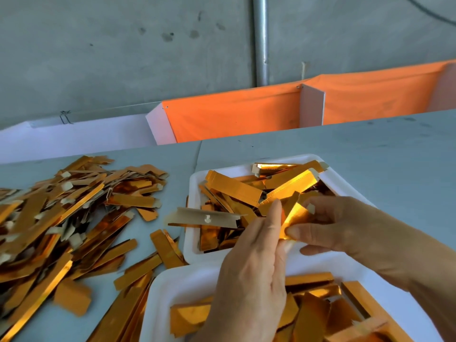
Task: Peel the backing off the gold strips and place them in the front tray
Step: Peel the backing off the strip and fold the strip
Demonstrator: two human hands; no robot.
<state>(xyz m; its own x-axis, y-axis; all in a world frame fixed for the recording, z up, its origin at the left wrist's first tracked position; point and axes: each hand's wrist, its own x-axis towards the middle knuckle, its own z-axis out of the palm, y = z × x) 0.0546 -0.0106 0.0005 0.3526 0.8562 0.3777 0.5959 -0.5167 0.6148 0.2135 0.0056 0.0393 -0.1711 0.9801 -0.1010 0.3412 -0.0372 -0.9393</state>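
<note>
near tray (172,282) already holds many strips, yet our left hand (251,272) and right hand (328,225) pinch one gold strip (294,217), a big pile (61,213) left

Shiny gold strip (294,218) bent above white far tray (195,183); near tray (160,292) strip-filled

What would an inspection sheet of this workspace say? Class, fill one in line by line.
Surface: grey table, bare at the far right.
Job's things: gold strip held between both hands over the far white tray; near white tray also holds gold pieces.
Clutter: loose strip pile on the left; one pale strip lies across the far tray's rim.
Grip: left hand and right hand both pinch the strip.
Cables: dark cable on the wall, top right.
Surroundings: concrete wall, metal pipe, orange cloth.
</note>
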